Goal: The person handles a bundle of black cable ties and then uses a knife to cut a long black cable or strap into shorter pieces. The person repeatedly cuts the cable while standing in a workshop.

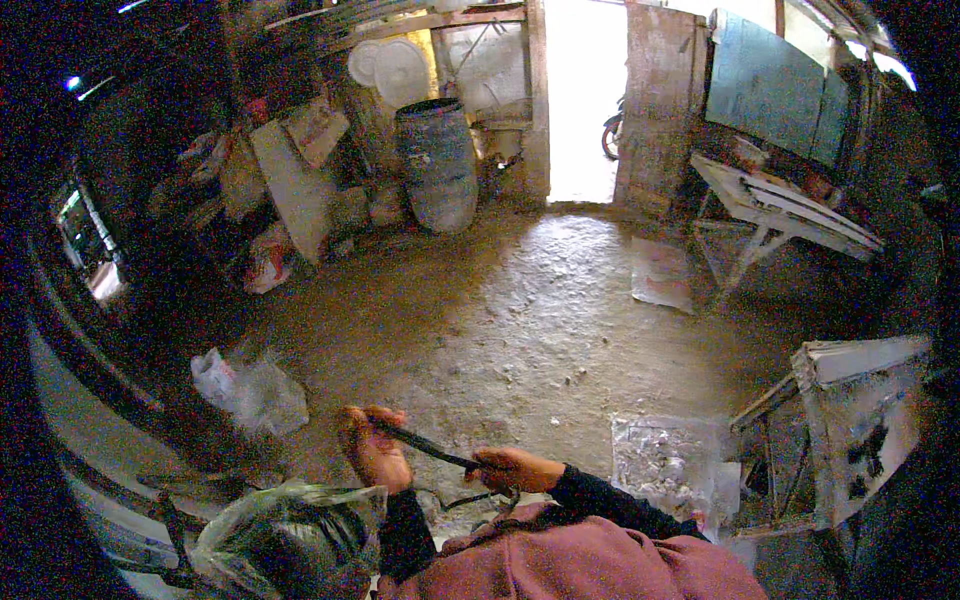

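A long, narrow dark strip (428,445) slants between my two hands in front of my body. At its upper left end my left hand (378,452) is closed, with the fingers curled round it. My right hand (516,469) grips the lower right end. Beneath the right hand a thin dark loop (455,500) hangs; whether it belongs to the strip I cannot tell. A clear plastic bag (225,530) with dark contents stands near my left forearm.
A crumpled white plastic bag (250,390) lies on the earthen floor. On the right are a worn wooden frame (815,430), a flat sheet with pale debris (665,465) and a slanted table (790,205). A blue barrel (437,165) stands left of the bright doorway (585,110).
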`<state>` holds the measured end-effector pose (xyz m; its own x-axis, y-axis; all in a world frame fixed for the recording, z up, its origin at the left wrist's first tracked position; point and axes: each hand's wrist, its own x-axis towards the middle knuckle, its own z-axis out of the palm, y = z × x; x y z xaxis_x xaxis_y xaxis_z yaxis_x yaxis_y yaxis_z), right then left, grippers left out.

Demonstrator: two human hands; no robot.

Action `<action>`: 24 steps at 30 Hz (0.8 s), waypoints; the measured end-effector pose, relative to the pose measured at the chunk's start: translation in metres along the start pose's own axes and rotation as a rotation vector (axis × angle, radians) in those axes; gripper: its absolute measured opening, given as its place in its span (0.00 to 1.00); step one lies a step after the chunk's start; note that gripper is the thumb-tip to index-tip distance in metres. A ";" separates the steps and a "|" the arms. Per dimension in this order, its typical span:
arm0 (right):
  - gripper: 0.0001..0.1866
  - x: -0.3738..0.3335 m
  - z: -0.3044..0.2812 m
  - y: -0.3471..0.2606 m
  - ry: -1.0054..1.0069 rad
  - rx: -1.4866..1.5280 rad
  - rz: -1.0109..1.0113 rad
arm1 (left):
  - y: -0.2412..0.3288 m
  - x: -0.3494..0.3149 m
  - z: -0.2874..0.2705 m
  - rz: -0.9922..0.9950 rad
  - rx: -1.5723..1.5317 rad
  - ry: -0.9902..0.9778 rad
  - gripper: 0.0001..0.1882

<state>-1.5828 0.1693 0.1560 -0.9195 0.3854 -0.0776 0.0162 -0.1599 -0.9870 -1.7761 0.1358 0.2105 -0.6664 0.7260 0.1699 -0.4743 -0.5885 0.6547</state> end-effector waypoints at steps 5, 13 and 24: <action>0.10 -0.032 0.001 0.002 0.130 0.034 0.009 | 0.003 0.004 -0.009 0.035 -0.033 -0.057 0.07; 0.15 -0.070 0.005 -0.001 0.261 0.132 0.037 | 0.002 0.006 -0.005 -0.045 -0.148 -0.026 0.06; 0.14 -0.070 -0.012 0.001 0.272 0.127 0.052 | -0.002 0.027 -0.025 0.052 -0.194 -0.145 0.06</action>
<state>-1.5136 0.1526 0.1586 -0.7792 0.6005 -0.1795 -0.0044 -0.2917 -0.9565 -1.8072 0.1476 0.1954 -0.6102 0.7278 0.3128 -0.5522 -0.6739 0.4908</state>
